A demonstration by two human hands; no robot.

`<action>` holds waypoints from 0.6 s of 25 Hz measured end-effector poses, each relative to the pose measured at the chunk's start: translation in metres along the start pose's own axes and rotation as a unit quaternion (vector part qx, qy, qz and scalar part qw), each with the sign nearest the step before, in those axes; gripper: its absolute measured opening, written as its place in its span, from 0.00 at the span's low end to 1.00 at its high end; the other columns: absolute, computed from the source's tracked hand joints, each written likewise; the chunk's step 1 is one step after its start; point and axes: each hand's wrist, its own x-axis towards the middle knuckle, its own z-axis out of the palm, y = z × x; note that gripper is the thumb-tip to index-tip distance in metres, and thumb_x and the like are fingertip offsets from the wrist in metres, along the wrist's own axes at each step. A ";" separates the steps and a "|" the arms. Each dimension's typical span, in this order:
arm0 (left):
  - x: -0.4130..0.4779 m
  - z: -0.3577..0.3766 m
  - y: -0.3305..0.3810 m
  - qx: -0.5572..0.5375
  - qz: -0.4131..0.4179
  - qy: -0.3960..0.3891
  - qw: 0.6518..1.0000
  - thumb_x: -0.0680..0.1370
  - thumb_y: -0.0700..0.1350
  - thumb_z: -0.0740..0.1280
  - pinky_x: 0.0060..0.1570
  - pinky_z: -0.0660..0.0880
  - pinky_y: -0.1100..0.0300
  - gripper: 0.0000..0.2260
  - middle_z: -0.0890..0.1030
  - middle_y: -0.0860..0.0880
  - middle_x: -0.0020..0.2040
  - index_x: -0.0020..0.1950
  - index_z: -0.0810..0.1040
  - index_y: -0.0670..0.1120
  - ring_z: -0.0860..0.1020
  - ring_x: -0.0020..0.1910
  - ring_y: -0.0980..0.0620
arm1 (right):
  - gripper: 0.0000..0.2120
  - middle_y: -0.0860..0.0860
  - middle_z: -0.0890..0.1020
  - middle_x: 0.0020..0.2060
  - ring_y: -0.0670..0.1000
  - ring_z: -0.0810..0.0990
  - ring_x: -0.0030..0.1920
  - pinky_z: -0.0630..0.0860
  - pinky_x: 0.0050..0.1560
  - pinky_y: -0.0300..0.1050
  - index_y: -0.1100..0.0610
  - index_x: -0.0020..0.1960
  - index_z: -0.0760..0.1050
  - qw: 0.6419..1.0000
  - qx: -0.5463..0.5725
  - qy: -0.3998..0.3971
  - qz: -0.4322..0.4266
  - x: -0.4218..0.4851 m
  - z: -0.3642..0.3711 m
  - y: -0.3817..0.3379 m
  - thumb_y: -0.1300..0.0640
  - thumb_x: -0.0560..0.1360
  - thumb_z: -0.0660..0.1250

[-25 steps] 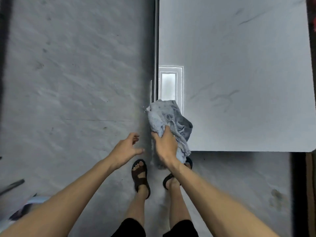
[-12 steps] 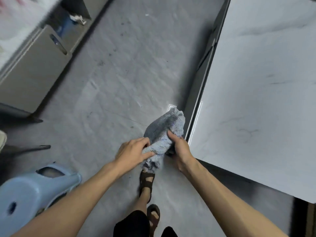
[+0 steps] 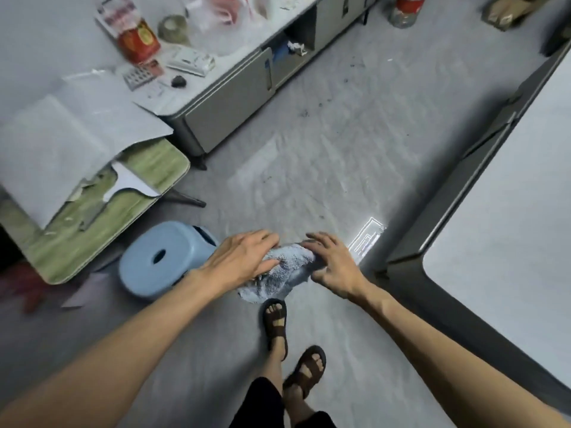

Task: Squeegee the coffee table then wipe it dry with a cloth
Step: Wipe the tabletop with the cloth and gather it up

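Note:
A bunched grey-blue cloth hangs in the air over the floor, between my two hands. My left hand grips its left side with the fingers wrapped over it. My right hand rests on its right end, fingers spread and only lightly touching. The white marble-look coffee table fills the right side of the view, with its near corner just right of my right hand. No squeegee is in sight.
A light blue plastic stool stands on the floor left of my hands. Behind it is a small green folding table under white sheets. A low grey cabinet with clutter on top runs along the back left. My sandalled feet are below.
The cloth left the coffee table's corner and came over the floor. My left hand took hold of it, my right hand loosened. The view swung left, bringing the stool and cabinet in.

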 end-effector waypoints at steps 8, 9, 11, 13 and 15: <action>-0.169 -0.034 -0.110 -0.173 -0.242 0.018 0.955 0.69 0.57 0.73 0.40 0.75 0.62 0.16 0.78 0.52 0.41 0.48 0.72 0.50 0.77 0.39 0.53 | 0.16 0.54 0.83 0.48 0.60 0.80 0.50 0.70 0.49 0.46 0.54 0.54 0.76 0.979 -0.172 -0.048 -0.098 0.104 0.079 -0.158 0.55 0.67 0.71; -0.188 -0.035 -0.128 -0.202 -0.272 0.031 0.940 0.66 0.55 0.76 0.42 0.74 0.65 0.18 0.80 0.52 0.43 0.49 0.74 0.49 0.77 0.41 0.54 | 0.17 0.55 0.83 0.50 0.59 0.80 0.52 0.71 0.52 0.48 0.54 0.56 0.76 0.971 -0.195 -0.050 -0.128 0.119 0.090 -0.176 0.55 0.68 0.70; -0.221 -0.029 -0.165 -0.223 -0.319 0.067 0.919 0.63 0.48 0.80 0.47 0.74 0.67 0.22 0.81 0.52 0.48 0.52 0.77 0.47 0.77 0.45 0.55 | 0.16 0.54 0.82 0.50 0.58 0.78 0.54 0.69 0.54 0.49 0.53 0.57 0.76 0.956 -0.231 -0.041 -0.174 0.151 0.120 -0.209 0.53 0.69 0.69; -0.244 -0.010 -0.209 -0.222 -0.367 0.124 0.895 0.61 0.43 0.81 0.48 0.73 0.65 0.22 0.81 0.50 0.49 0.51 0.78 0.43 0.77 0.46 0.54 | 0.16 0.53 0.82 0.49 0.57 0.77 0.53 0.68 0.52 0.50 0.53 0.55 0.77 0.946 -0.250 -0.027 -0.204 0.187 0.157 -0.229 0.51 0.69 0.70; -0.257 0.019 -0.255 -0.223 -0.409 0.176 0.867 0.62 0.39 0.81 0.46 0.70 0.67 0.20 0.80 0.48 0.47 0.48 0.77 0.40 0.76 0.45 0.52 | 0.17 0.53 0.82 0.48 0.58 0.77 0.52 0.69 0.51 0.50 0.54 0.55 0.78 0.946 -0.250 -0.027 -0.203 0.224 0.200 -0.233 0.50 0.68 0.72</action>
